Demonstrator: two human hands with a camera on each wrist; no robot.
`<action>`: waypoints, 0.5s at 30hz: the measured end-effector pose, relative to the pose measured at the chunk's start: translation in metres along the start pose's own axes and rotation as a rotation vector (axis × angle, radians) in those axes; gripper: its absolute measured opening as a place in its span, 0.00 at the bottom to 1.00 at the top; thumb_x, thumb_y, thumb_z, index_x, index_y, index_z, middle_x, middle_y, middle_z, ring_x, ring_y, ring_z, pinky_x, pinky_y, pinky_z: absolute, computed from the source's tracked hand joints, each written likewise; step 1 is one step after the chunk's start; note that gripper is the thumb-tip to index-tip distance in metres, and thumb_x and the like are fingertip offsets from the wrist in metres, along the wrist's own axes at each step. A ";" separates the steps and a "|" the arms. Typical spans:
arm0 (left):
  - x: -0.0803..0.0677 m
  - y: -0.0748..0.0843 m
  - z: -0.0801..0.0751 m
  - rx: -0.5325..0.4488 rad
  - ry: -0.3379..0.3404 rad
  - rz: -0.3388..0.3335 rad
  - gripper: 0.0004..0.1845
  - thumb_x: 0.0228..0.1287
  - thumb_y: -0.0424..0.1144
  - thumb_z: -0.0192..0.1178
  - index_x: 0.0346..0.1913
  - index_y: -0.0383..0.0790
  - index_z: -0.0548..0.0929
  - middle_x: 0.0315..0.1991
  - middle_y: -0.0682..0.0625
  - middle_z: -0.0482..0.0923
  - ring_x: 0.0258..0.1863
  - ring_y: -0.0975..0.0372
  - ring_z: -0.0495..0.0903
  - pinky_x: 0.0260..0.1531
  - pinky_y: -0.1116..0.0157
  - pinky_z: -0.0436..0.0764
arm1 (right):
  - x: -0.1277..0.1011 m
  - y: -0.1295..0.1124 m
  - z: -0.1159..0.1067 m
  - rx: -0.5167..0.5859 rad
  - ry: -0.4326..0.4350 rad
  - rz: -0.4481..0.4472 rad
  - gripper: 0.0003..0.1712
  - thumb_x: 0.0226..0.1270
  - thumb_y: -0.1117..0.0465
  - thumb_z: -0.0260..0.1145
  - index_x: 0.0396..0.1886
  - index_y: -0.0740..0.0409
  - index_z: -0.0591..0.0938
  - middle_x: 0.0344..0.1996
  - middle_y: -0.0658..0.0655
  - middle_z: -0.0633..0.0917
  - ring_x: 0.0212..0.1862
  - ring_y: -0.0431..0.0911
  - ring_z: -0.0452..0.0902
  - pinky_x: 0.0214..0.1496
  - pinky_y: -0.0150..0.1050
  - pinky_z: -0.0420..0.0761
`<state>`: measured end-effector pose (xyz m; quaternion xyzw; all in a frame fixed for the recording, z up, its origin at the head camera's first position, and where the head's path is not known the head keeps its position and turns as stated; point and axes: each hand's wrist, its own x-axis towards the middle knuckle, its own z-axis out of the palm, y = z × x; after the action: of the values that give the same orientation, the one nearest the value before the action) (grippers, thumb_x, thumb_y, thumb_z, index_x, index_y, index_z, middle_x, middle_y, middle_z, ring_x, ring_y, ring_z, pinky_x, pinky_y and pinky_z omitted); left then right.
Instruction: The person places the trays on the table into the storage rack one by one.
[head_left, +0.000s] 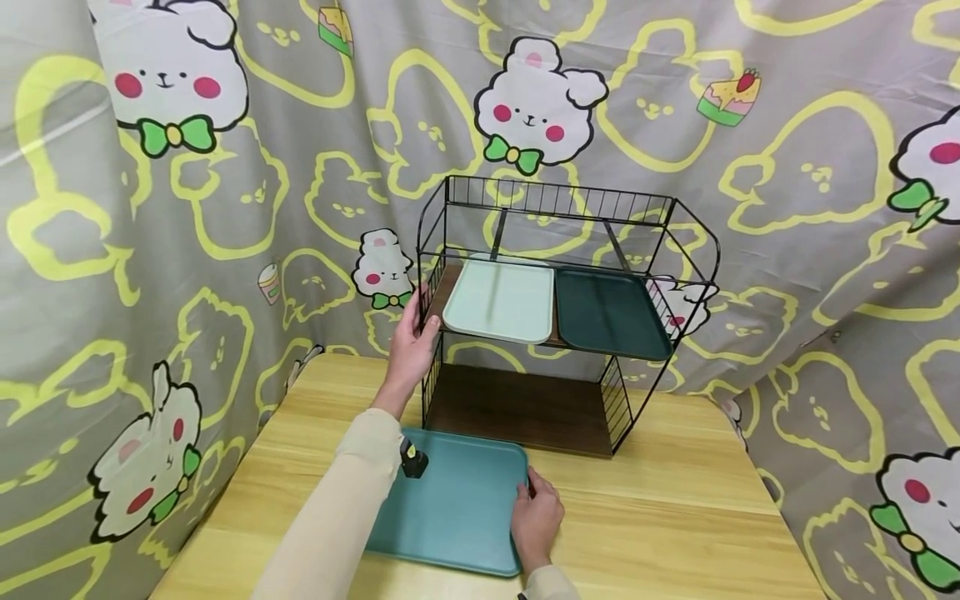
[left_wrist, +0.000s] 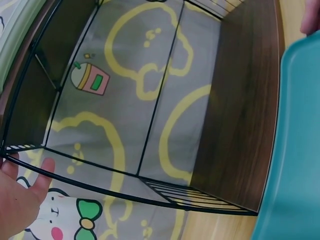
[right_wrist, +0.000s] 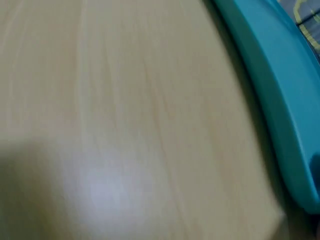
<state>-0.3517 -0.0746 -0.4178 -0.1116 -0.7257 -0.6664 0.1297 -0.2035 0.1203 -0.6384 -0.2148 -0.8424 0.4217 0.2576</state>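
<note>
A two-tier black wire rack (head_left: 615,392) with dark brown boards stands on the wooden table. My left hand (head_left: 411,346) grips its left side at the upper board's height, the thumb in front and the fingers partly hidden behind the frame. In the left wrist view, that hand (left_wrist: 22,202) is at the black wire edge. In front of the rack lies a large teal tray (head_left: 457,500). My right hand (head_left: 538,517) holds its right edge, thumb at the rim. The right wrist view shows the same tray (right_wrist: 272,95) low over the table.
A pale mint tray (head_left: 502,300) and a dark green tray (head_left: 611,312) lie side by side on the upper board. The lower board (head_left: 517,408) is bare brown wood. A patterned curtain (head_left: 300,167) surrounds the table (head_left: 675,517).
</note>
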 end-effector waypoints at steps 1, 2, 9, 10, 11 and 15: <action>0.000 0.000 0.000 0.001 0.002 0.000 0.33 0.85 0.39 0.52 0.86 0.59 0.57 0.85 0.54 0.59 0.85 0.56 0.59 0.84 0.49 0.60 | 0.002 0.001 -0.002 0.003 -0.003 0.010 0.19 0.65 0.71 0.74 0.56 0.67 0.89 0.50 0.66 0.91 0.50 0.60 0.88 0.53 0.55 0.88; 0.000 0.001 -0.001 -0.001 0.006 -0.001 0.33 0.85 0.38 0.52 0.86 0.58 0.58 0.85 0.54 0.59 0.85 0.56 0.59 0.84 0.49 0.60 | 0.003 0.003 -0.005 0.001 -0.007 0.016 0.19 0.65 0.71 0.74 0.57 0.67 0.89 0.50 0.66 0.91 0.50 0.60 0.88 0.52 0.54 0.89; -0.001 0.003 -0.002 0.004 0.010 -0.020 0.33 0.85 0.40 0.52 0.85 0.63 0.58 0.85 0.55 0.60 0.84 0.56 0.59 0.83 0.49 0.61 | 0.007 0.009 -0.015 -0.034 -0.061 -0.035 0.21 0.64 0.69 0.76 0.57 0.69 0.88 0.54 0.68 0.89 0.59 0.65 0.84 0.63 0.59 0.84; -0.002 0.003 -0.002 0.004 0.011 -0.021 0.33 0.85 0.41 0.52 0.85 0.64 0.57 0.85 0.55 0.60 0.84 0.56 0.60 0.83 0.49 0.62 | 0.007 0.009 -0.015 -0.040 -0.061 -0.048 0.21 0.64 0.69 0.77 0.57 0.69 0.88 0.54 0.68 0.89 0.59 0.65 0.84 0.64 0.60 0.83; -0.002 0.004 -0.002 0.005 0.007 -0.021 0.33 0.85 0.41 0.52 0.85 0.63 0.57 0.85 0.55 0.59 0.84 0.56 0.59 0.83 0.49 0.62 | 0.007 0.011 -0.015 -0.045 -0.064 -0.054 0.22 0.64 0.69 0.77 0.57 0.69 0.88 0.55 0.68 0.89 0.60 0.65 0.84 0.65 0.60 0.83; -0.002 0.003 0.001 0.002 -0.002 -0.034 0.33 0.85 0.42 0.51 0.85 0.66 0.57 0.85 0.56 0.59 0.84 0.56 0.59 0.83 0.51 0.62 | 0.006 0.014 -0.019 -0.065 -0.072 -0.065 0.24 0.63 0.67 0.78 0.59 0.70 0.87 0.56 0.68 0.88 0.61 0.65 0.82 0.66 0.60 0.81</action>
<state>-0.3488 -0.0737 -0.4155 -0.0998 -0.7284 -0.6675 0.1179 -0.1942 0.1425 -0.6388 -0.1804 -0.8708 0.3932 0.2338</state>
